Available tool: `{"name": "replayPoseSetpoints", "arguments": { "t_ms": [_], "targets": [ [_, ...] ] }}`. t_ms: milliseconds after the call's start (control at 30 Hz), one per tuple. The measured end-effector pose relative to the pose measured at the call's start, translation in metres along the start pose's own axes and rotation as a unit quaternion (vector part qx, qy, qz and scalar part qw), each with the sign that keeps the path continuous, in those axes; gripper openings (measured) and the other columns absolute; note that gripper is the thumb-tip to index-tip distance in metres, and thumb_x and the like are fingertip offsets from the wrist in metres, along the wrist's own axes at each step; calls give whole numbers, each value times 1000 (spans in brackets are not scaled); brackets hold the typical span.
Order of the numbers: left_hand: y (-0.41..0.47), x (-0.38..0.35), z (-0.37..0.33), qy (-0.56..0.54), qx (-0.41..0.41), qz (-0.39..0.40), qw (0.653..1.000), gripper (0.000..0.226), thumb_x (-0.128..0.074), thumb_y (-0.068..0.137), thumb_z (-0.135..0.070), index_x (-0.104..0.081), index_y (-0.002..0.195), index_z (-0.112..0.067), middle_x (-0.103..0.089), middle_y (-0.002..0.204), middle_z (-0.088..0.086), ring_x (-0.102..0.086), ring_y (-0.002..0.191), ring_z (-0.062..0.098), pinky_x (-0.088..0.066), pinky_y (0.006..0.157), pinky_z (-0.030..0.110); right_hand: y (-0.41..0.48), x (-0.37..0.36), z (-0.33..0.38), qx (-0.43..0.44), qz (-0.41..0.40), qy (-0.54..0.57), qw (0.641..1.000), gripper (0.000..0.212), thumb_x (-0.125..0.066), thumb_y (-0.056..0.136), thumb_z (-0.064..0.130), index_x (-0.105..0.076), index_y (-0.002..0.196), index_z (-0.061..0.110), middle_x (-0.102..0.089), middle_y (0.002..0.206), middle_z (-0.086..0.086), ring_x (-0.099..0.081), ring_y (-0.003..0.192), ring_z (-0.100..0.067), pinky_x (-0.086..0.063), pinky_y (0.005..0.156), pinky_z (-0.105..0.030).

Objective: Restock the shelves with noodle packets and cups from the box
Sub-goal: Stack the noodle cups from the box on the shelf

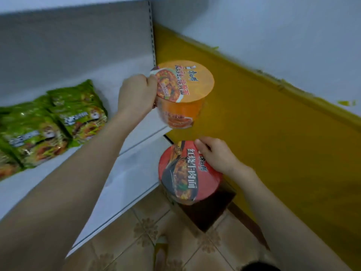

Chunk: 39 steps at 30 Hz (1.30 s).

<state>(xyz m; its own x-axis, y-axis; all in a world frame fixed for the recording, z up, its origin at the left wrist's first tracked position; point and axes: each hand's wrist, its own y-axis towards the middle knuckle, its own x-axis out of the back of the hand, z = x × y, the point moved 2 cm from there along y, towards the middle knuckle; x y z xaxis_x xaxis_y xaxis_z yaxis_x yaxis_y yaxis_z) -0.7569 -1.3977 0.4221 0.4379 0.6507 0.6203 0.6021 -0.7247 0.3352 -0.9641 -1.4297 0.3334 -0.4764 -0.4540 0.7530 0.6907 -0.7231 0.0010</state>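
Fingers of the left hand curled tight round the upper side of a round orange noodle cup with a printed lid, knuckles bunched against the lid's edge. Cup held in the air, tilted so the lid faces up and toward the camera, just past the right end of the white metal shelf and in front of the yellow band of wall.

Lower down, thumb of the right hand laid flat on the printed lid of a round red noodle cup, other fingers bent over the far rim and gripping, tips hidden behind the cup. Red cup upright at the open top of a dark brown box standing on beige patterned floor tiles; resting there or lifted clear, impossible to tell. The two cups apart, orange above red.

Further left on the shelf, green plastic noodle packets lying in overlapping rows, well apart from both hands. Near the bottom edge, a foot on the tiles.
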Motion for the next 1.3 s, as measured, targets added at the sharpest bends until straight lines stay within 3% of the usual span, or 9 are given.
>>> {"name": "replayPoseSetpoints", "arguments": {
  "t_ms": [167,300,433,567,700,800,867,1200,1300],
  "targets": [
    [-22,121,-31,-36,39,-41,998,45,-40,86,-27,-59,52,-4,-61,52,23,-66,62,34,-57,70,44,-16,32,105,102,28,-17,994,35,-40,99,26,-45,69,8,-48,66,-4,-40,57,-7,-26,52,-24],
    [-42,216,-48,-34,67,-94,993,41,-41,85,-22,-62,70,11,-63,52,21,-66,56,35,-55,61,40,-24,43,191,157,68,-19,985,36,-37,99,30,-51,76,6,-55,76,-9,-54,72,-20,-34,55,-16],
    [-64,304,-48,-36,92,-145,984,37,-40,86,-20,-60,62,-1,-65,49,11,-66,55,35,-53,55,32,-32,37,265,187,104,18,977,41,-37,99,32,-56,91,-4,-62,90,-17,-61,84,-28,-48,72,-34],
    [-92,390,-42,-24,86,-198,976,39,-38,85,-18,-61,69,10,-65,62,26,-67,61,38,-54,58,35,-38,18,332,211,130,27,969,41,-38,98,35,-56,88,0,-62,89,-15,-60,80,-24,-47,71,-33],
    [-119,480,-25,-13,97,-252,963,29,-40,84,-16,-55,68,3,-64,68,30,-66,58,37,-51,51,29,-43,-7,406,248,137,10,959,42,-39,98,34,-59,88,-2,-64,90,-14,-59,79,-21,-43,68,-29],
    [-135,547,-7,-10,107,-291,951,29,-41,84,-16,-55,68,4,-64,64,28,-67,56,37,-56,56,36,-43,-26,463,273,129,18,953,44,-40,98,31,-59,91,-8,-64,93,-21,-62,87,-31,-48,78,-37],
    [-140,586,7,-1,113,-306,945,30,-42,85,-16,-55,67,4,-63,56,22,-65,48,31,-53,45,28,-42,-39,497,275,134,32,951,44,-40,98,32,-61,94,-7,-65,93,-19,-62,88,-31,-49,82,-39],
    [-82,658,58,-4,123,-299,946,35,-38,85,-16,-58,66,5,-61,43,12,-64,45,26,-51,48,25,0,-50,581,235,101,80,963,38,-41,98,32,-64,94,2,-68,89,-12,-63,71,-18,-49,66,-26],
    [-55,652,69,-8,129,-287,949,36,-38,83,-16,-59,64,6,-61,42,13,-63,49,29,-53,51,26,21,-40,588,236,86,68,966,37,-43,97,33,-65,94,3,-68,90,-12,-63,74,-20,-51,74,-33]
  ]
}}
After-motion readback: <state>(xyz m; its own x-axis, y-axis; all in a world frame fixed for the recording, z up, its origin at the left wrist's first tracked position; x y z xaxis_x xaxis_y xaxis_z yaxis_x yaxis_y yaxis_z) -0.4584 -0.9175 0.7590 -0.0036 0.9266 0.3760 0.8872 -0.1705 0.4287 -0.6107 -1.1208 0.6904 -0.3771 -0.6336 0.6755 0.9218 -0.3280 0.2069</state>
